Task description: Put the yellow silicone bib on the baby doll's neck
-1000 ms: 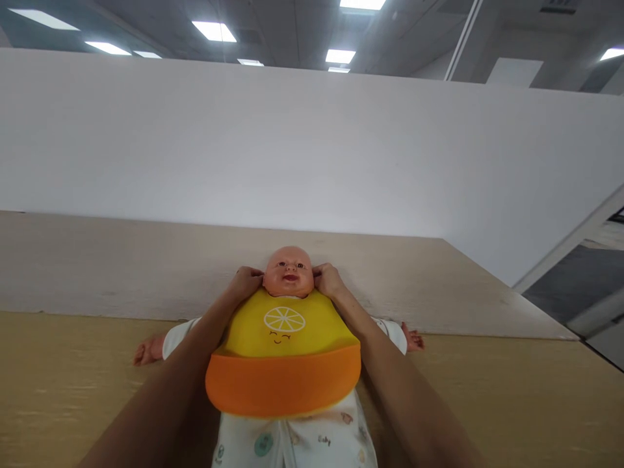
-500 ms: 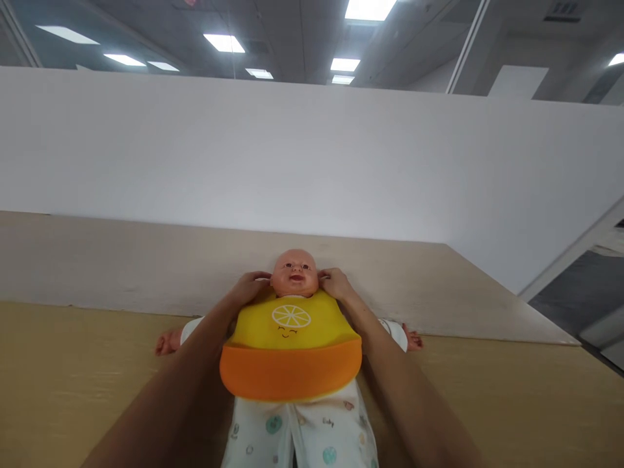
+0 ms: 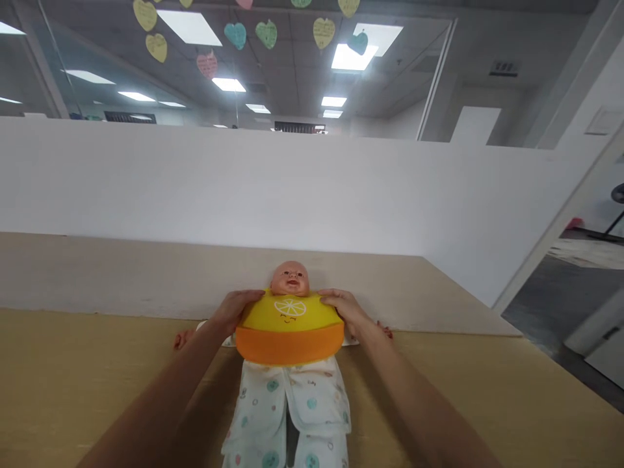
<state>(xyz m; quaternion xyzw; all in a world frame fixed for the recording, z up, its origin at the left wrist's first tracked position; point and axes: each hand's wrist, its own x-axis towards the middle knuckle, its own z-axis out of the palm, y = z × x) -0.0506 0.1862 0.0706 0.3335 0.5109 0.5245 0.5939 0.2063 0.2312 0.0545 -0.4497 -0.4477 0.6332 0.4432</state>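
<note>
A baby doll (image 3: 290, 278) lies face up, its arms spread to both sides. It wears white printed clothes (image 3: 312, 396). Over its chest lies a yellow bib (image 3: 258, 318) with a citrus slice and smiling face, and an orange catch pocket along the bottom. My left hand (image 3: 238, 308) grips the bib's upper left edge by the doll's shoulder, fingers bent over it. On the opposite side my right hand (image 3: 344, 305) grips the upper right edge the same way. Both thumbs are mostly hidden. The bib's neck fastening is out of sight behind the doll's neck.
The doll rests on a tan surface (image 3: 117, 383) with a paler strip (image 3: 121, 276) along the back. Behind stands a white partition (image 3: 219, 188) topped with glass carrying heart-shaped notes (image 3: 235, 35). Grey floor (image 3: 546, 292) shows past the edge at right.
Both hands have come down from beside the doll's head and neck to the bib's upper edges. The view has tilted up, showing more of the glass and notes.
</note>
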